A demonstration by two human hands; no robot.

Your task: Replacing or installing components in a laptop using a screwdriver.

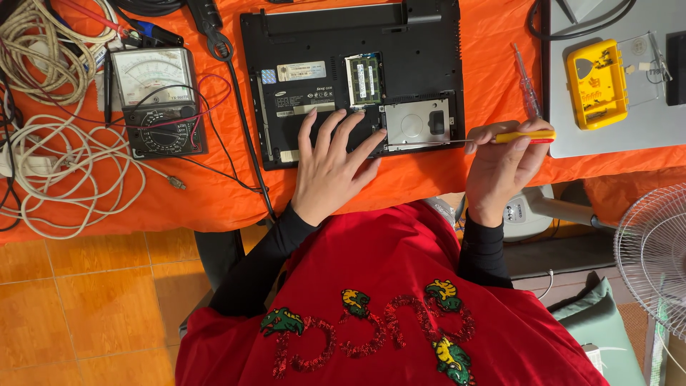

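A black laptop point(421, 50) lies upside down on the orange tablecloth, its bottom cover off so that memory modules point(364, 78) and a silver hard drive point(418, 123) show. My left hand point(331, 169) rests flat on the laptop's near edge, fingers spread, holding nothing. My right hand point(502, 164) grips a screwdriver point(500, 138) with a yellow and red handle. Its thin shaft lies level and points left, with the tip at the near edge of the hard drive bay.
An analog multimeter point(157, 100) with red and black leads sits at the left, beside coiled white cables point(64, 154). A clear-handled screwdriver point(527, 89), a closed grey laptop point(629, 121) and a yellow case point(597, 82) lie right. A fan point(654, 254) stands low right.
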